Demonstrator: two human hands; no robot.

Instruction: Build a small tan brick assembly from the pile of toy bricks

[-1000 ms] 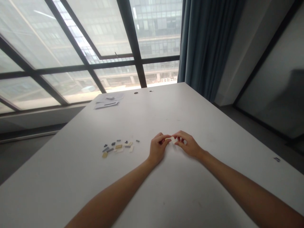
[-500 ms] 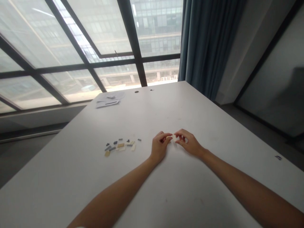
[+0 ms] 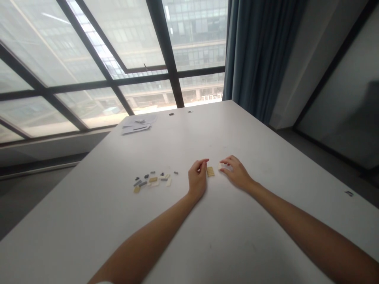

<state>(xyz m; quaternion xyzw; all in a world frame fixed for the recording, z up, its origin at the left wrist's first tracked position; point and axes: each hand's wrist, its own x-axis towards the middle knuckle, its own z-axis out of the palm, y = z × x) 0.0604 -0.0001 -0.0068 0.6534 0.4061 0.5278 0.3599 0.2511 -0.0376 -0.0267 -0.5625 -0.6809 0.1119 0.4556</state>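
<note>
My left hand (image 3: 197, 177) rests on the white table with its thumb and index finger drawn together. Whatever sits between them, if anything, is too small to see. Right beside its fingers is a tan studded building plate (image 3: 210, 171), studs facing up; whether the hand touches it I cannot tell. A short gap away, my right hand (image 3: 235, 171) pinches a cream building piece (image 3: 220, 166) between thumb and fingertips. To the left lies a loose group of building pieces: a tan brick (image 3: 153, 179), a round tan piece (image 3: 136, 189), a grey piece (image 3: 143, 184) and several cream and dark ones.
Sheets of paper (image 3: 137, 125) lie at the table's far left corner. A dark round disc (image 3: 171, 114) and a small dark item (image 3: 190, 112) sit near the far edge. Another small dark item (image 3: 349, 193) is by the right edge. Beyond stand windows and a blue curtain (image 3: 251, 59).
My hands have moved apart, the right one keeping the cream piece. The tan studded plate now shows between them. The left fingers have drawn back from it a little.
</note>
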